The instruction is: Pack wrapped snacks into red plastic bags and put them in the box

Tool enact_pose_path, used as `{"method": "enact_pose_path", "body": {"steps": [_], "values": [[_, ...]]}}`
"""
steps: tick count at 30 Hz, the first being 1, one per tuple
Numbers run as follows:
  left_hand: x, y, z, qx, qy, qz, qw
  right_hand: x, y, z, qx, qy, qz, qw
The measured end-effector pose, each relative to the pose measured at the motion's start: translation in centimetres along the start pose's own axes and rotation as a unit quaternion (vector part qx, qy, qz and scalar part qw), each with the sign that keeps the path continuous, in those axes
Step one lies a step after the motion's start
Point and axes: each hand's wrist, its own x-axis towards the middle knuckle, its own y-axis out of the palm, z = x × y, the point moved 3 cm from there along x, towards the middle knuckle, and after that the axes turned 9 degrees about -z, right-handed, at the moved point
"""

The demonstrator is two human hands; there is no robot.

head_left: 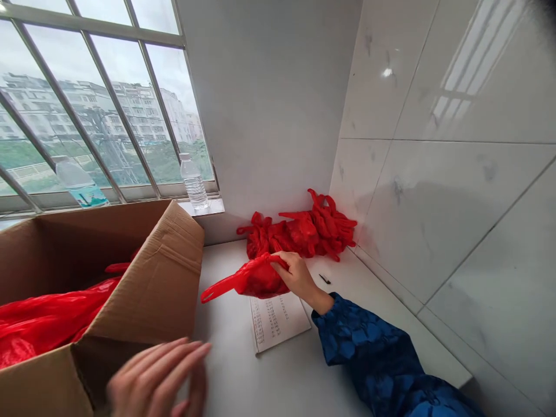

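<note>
Corner spot by a big metal-framed window [99, 104], with apartment blocks outside and marble-look tiles [456, 174] running down the right wall. On the sill sits a clear water bottle [193, 182], and further left there's a second plastic bottle [76, 179] with a blue-green label.

Main action is on a white counter [295, 382]. On the left sits an open cardboard box [160, 272], flaps up, with a big mass of loose red plastic bags [47, 318] inside. A bit more red pokes up near the box's inner wall, but the flap hides most of it.

Toward the far right corner, there's a bunched-up pile of red plastic bags [299, 229] lying on the counter against the wall, outside the box. Right in front of that pile, the right hand [295, 278], in a blue patterned sleeve [369, 347], is closed on a single red plastic bag [256, 278], its handle sticking out to the left. That bag is over a sheet of paper [275, 321] with handwritten columns. A small black item [324, 278] lies just right of the hand.

The left hand [160, 376] is a bit blurry, open and empty, fingers stretched out, right by the box's near corner.
</note>
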Motion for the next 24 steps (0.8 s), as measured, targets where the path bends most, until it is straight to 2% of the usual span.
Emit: {"method": "enact_pose_path", "body": {"steps": [1,3,5,8,10,12,15,17,21,24], "values": [[-0.6,1.1,-0.7,0.0,0.046,0.022,0.999,-0.4,-0.1,0.2,0.006,-0.004,0.0,1.0],[-1.1,3.1,-1.9,-0.019,0.074,0.044,0.996,-1.4,-0.4,0.1,0.002,-0.015,0.012,1.0],[-0.8,4.8,-2.1,-0.028,0.036,0.058,0.997,-2.6,-0.7,-0.4,-0.032,-0.03,0.045,0.998],[0.1,7.5,-1.1,-0.007,-0.035,0.096,0.995,-4.9,-1.0,-1.5,-0.093,-0.042,0.087,0.991],[0.2,9.2,-0.1,0.006,-0.062,0.145,0.987,-6.3,-1.4,-2.0,-0.116,-0.041,0.066,0.99],[-0.4,10.7,0.8,0.009,-0.08,0.197,0.977,-7.4,-2.0,-1.9,-0.138,-0.046,0.011,0.989],[-2.0,11.8,1.2,-0.005,-0.091,0.253,0.963,-8.2,-2.5,-1.2,-0.147,-0.074,-0.053,0.985],[-3.0,12.2,0.8,-0.026,-0.086,0.289,0.953,-8.3,-2.4,-0.6,-0.131,-0.082,-0.054,0.986],[-5.0,12.7,0.2,-0.059,-0.066,0.339,0.937,-8.7,-1.3,-0.2,-0.105,-0.083,0.008,0.991],[-6.6,13.4,0.7,-0.077,-0.063,0.36,0.928,-9.3,-0.4,-0.4,-0.083,-0.085,0.073,0.99]]}}
